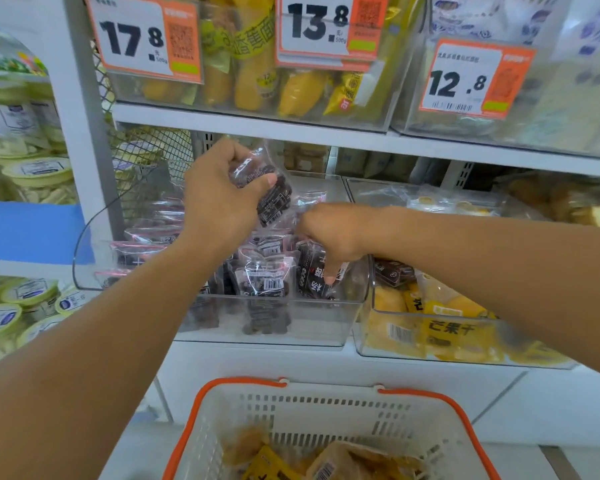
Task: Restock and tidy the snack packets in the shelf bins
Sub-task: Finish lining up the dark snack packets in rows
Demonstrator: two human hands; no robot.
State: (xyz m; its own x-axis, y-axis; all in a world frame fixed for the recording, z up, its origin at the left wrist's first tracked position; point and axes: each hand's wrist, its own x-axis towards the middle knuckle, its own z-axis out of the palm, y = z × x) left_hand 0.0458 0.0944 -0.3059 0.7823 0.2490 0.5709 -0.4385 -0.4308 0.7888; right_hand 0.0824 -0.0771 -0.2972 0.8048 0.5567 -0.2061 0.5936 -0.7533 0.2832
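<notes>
My left hand (219, 195) grips several dark snack packets (272, 195) in clear wrappers, held up above a clear plastic shelf bin (291, 323). The bin holds several more of the same dark packets (267, 282). My right hand (329, 237) reaches down into the bin at its right side, fingers curled against a dark packet (312, 275) that stands near the bin's right wall; whether it holds that packet is hidden by the hand.
A neighbouring clear bin (430, 355) to the right holds yellow packets. Upper-shelf bins carry price tags 17.8 (142, 39), 13.8 (326, 26) and 12.8 (471, 77). A white basket with an orange rim (208, 403) sits below with yellow packets inside. Tubs fill the left shelves.
</notes>
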